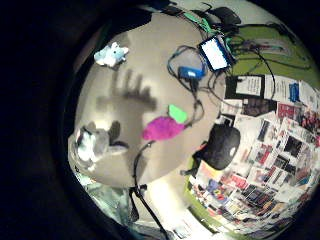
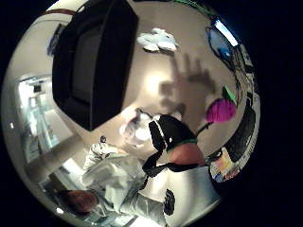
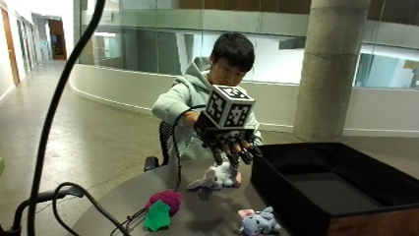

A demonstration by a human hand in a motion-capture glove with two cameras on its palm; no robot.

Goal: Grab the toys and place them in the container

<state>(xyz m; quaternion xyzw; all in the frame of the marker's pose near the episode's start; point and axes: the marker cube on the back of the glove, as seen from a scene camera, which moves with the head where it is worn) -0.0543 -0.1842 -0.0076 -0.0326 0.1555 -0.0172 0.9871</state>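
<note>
With my gloved right hand (image 3: pixel 229 142) spread and holding nothing above the white plush toy (image 3: pixel 216 178) lying just beside the black container (image 3: pixel 367 174), I should drop straight down and close around its body.

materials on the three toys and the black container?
Grey-white toy, magenta toy with green part, and pale blue toy: plush fabric by the look, fuzzy outlines, matte. Container: black, matte, thin straight walls, likely fabric-covered board or plastic; cannot tell which.
</note>
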